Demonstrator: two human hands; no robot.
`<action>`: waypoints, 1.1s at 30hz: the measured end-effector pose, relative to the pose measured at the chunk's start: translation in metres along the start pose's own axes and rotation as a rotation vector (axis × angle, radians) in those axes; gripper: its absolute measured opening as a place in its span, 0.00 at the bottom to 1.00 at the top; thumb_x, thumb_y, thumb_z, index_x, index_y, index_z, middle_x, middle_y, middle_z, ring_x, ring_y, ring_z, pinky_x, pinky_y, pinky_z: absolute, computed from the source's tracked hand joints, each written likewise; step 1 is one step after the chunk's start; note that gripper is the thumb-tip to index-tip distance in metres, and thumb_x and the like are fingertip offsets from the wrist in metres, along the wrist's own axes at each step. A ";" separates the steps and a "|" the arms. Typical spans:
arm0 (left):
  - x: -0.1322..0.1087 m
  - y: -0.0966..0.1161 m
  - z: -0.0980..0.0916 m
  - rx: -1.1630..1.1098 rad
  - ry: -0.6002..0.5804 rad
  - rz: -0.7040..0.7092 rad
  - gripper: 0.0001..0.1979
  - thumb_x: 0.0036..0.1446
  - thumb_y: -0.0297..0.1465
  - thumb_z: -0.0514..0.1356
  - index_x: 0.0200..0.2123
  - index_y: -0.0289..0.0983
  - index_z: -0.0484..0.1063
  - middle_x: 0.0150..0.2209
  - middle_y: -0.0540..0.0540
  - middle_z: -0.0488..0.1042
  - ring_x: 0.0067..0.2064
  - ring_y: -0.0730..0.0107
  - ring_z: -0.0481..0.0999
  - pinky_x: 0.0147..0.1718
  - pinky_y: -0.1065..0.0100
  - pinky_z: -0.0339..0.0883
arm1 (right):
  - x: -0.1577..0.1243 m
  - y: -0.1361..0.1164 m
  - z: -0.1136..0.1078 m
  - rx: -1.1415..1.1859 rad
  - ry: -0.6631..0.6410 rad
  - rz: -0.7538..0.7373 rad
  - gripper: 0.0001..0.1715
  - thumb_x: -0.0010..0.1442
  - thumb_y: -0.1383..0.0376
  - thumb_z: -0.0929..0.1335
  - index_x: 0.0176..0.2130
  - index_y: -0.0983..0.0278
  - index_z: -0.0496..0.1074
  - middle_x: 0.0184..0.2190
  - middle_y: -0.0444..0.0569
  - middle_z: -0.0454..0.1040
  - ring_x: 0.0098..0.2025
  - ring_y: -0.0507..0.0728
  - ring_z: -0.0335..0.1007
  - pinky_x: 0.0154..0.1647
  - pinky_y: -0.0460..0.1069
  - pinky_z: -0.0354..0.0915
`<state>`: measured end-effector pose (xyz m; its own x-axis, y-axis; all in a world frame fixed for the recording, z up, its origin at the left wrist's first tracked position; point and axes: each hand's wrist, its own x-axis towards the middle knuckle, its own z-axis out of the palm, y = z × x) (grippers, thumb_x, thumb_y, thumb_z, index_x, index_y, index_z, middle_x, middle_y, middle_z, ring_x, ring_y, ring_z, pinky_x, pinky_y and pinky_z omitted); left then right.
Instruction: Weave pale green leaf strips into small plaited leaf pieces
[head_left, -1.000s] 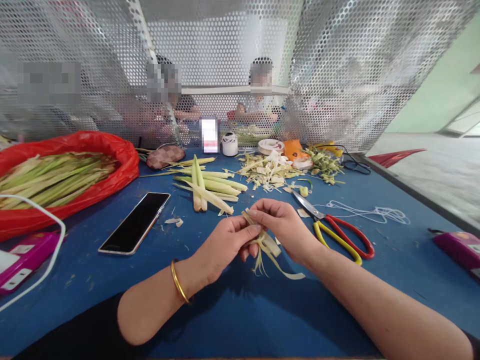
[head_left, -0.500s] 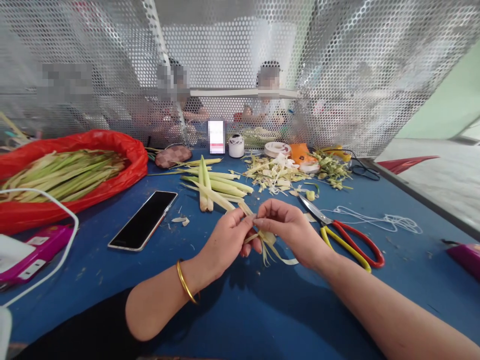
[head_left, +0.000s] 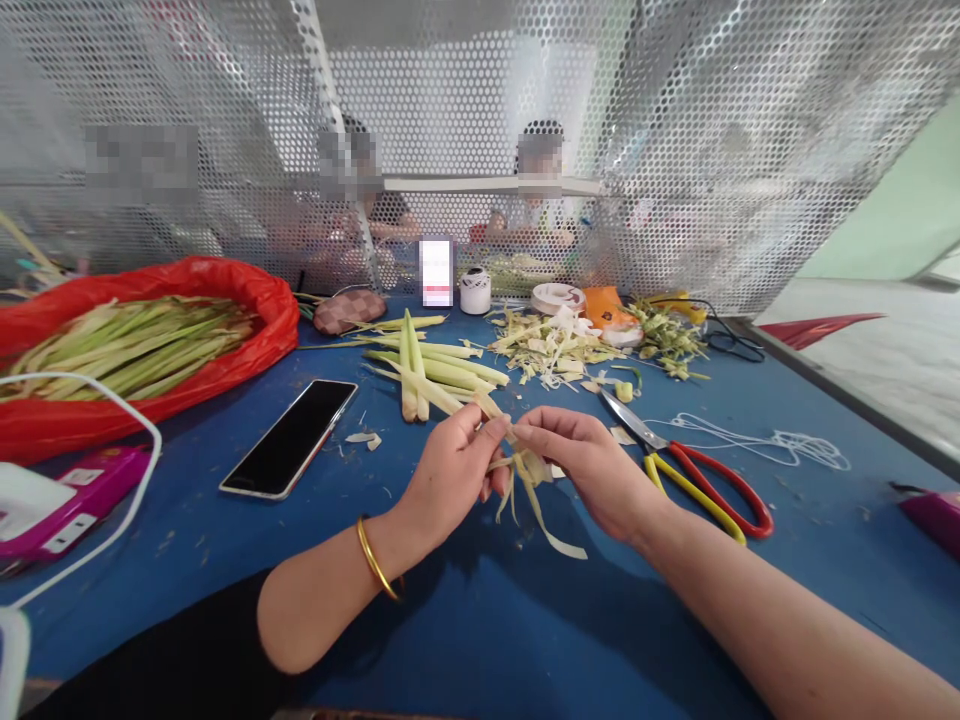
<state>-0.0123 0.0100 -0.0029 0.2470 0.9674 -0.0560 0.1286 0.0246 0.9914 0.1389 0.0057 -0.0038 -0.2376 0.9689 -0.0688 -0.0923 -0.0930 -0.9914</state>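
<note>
In front of me, my left hand (head_left: 456,455) pinches a bundle of pale leaf strips (head_left: 531,472) between thumb and fingers. Loose ends of the strips dangle below, one long end curling down to the right. Close beside it, my right hand (head_left: 581,455) has thumb and forefinger pressed together at the top of the same bundle; the exact spot they grip is partly hidden. Just beyond my hands lie several pale green leaf stalks (head_left: 461,372). Scissors (head_left: 694,465) with one red and one yellow handle rest to the right, blades apart.
At left stand a red bag (head_left: 255,350) of long leaves, a black phone (head_left: 292,440) and a purple power strip (head_left: 82,500) with a white cable. Scraps (head_left: 540,345), a tape roll (head_left: 559,298) and white string (head_left: 787,447) lie right. Behind a perforated screen (head_left: 465,110) sit people.
My right hand's fingers have drawn slightly down and closed together beside the left thumb. The strips' loose ends now hang lower and straighter. The view has shifted slightly.
</note>
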 end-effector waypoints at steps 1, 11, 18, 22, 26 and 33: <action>0.000 0.000 0.000 0.013 -0.020 0.001 0.14 0.60 0.42 0.55 0.29 0.38 0.64 0.13 0.55 0.66 0.15 0.78 0.61 0.15 0.77 0.55 | 0.000 0.000 0.000 -0.015 -0.010 0.004 0.18 0.52 0.54 0.72 0.24 0.65 0.68 0.19 0.40 0.63 0.23 0.49 0.54 0.27 0.48 0.51; 0.002 0.001 -0.002 -0.186 -0.130 -0.111 0.18 0.49 0.45 0.64 0.25 0.34 0.75 0.17 0.53 0.63 0.21 0.80 0.58 0.19 0.75 0.47 | 0.001 -0.001 -0.005 0.077 0.057 -0.068 0.08 0.49 0.63 0.73 0.24 0.64 0.72 0.19 0.40 0.64 0.24 0.49 0.54 0.27 0.47 0.51; -0.002 0.003 0.000 -0.077 -0.221 -0.158 0.11 0.45 0.38 0.68 0.20 0.36 0.77 0.17 0.53 0.65 0.23 0.77 0.58 0.23 0.71 0.49 | 0.001 -0.001 -0.004 0.162 0.073 -0.046 0.09 0.48 0.63 0.74 0.23 0.64 0.72 0.18 0.39 0.63 0.22 0.48 0.54 0.22 0.46 0.52; -0.003 0.001 0.001 -0.006 -0.255 -0.169 0.10 0.45 0.38 0.67 0.22 0.36 0.79 0.16 0.53 0.66 0.23 0.77 0.60 0.24 0.71 0.50 | 0.001 0.001 -0.005 0.159 0.076 -0.052 0.10 0.49 0.63 0.74 0.23 0.63 0.71 0.18 0.39 0.62 0.21 0.48 0.54 0.21 0.46 0.52; -0.003 0.003 0.002 0.025 -0.318 -0.172 0.08 0.44 0.36 0.68 0.23 0.36 0.80 0.19 0.51 0.71 0.24 0.76 0.64 0.26 0.71 0.55 | 0.002 0.002 -0.004 0.121 0.096 -0.100 0.09 0.48 0.63 0.74 0.23 0.63 0.73 0.21 0.40 0.65 0.24 0.49 0.57 0.26 0.46 0.55; -0.005 0.002 0.003 0.052 -0.388 -0.212 0.14 0.48 0.39 0.66 0.19 0.35 0.76 0.16 0.52 0.69 0.20 0.79 0.57 0.21 0.71 0.49 | 0.001 0.004 -0.001 0.024 0.118 -0.125 0.08 0.49 0.63 0.73 0.24 0.63 0.73 0.21 0.40 0.67 0.25 0.49 0.58 0.27 0.46 0.56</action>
<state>-0.0103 0.0048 -0.0008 0.5510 0.7758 -0.3074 0.2611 0.1896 0.9465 0.1390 0.0065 -0.0075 -0.1082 0.9933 0.0408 -0.1377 0.0257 -0.9901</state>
